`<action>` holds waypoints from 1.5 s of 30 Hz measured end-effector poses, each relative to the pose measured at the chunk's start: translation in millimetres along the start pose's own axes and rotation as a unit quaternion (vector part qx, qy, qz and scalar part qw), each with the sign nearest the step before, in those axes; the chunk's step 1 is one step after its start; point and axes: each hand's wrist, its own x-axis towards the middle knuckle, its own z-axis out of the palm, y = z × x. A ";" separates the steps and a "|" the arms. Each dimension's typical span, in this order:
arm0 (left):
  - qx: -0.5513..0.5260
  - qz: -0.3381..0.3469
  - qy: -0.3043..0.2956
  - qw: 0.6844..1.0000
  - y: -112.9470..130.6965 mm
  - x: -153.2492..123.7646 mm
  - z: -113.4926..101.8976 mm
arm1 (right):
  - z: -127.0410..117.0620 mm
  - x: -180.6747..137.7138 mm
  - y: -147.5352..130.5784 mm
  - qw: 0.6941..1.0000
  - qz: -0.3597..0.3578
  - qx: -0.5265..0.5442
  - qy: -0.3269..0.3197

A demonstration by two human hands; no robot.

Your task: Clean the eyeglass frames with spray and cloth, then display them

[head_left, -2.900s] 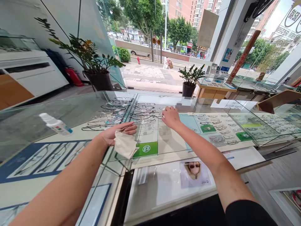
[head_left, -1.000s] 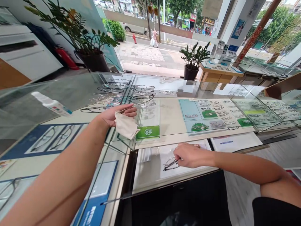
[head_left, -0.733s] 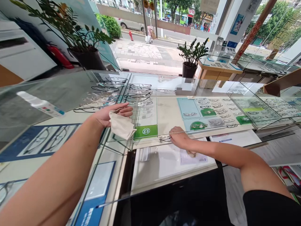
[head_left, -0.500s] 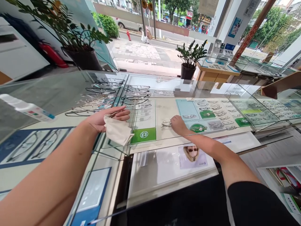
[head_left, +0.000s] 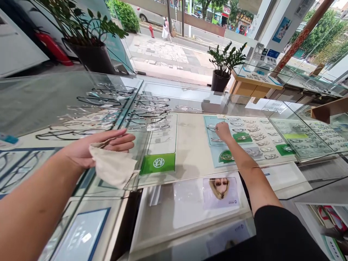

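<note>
My left hand (head_left: 85, 146) is closed on a beige cleaning cloth (head_left: 112, 166), which hangs below the fingers above the glass counter (head_left: 190, 105). My right hand (head_left: 224, 132) reaches into the display case, over the light-blue card (head_left: 214, 143). Its fingers are pinched on a thin-framed pair of eyeglasses (head_left: 211, 127). Another pair lies just below on the same card. To the right are rows of eyeglasses (head_left: 258, 137) laid out in the case. Dark-framed eyeglasses (head_left: 150, 112) lie on the glass beyond my left hand.
A green card with a white logo (head_left: 158, 163) lies between my arms. More frames (head_left: 100, 98) spread across the left glass. At the left edge, part of a bottle (head_left: 9, 139) shows. A drawer with a portrait card (head_left: 220, 190) sits below. Potted plants (head_left: 220, 80) stand beyond the counter.
My right hand has carried the eyeglasses from the bare cream surface up and right onto the light-blue card. My left hand, with the cloth, sits lower and further left in view.
</note>
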 end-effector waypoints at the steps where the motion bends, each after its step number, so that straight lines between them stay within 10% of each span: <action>1: -0.005 -0.002 -0.004 1.000 -1.4 -1.7 -0.7 | 0.7 1.8 5.9 1.000 0.002 -0.001 -0.006; 15: -0.028 -0.016 -0.001 0.999 -7.4 -20.5 9.0 | 23.4 14.4 33.8 0.992 -0.086 -0.002 -0.094; 45: -0.028 -0.004 -0.042 0.999 -6.7 -16.5 13.7 | 21.5 12.0 44.0 0.994 -0.081 0.004 -0.067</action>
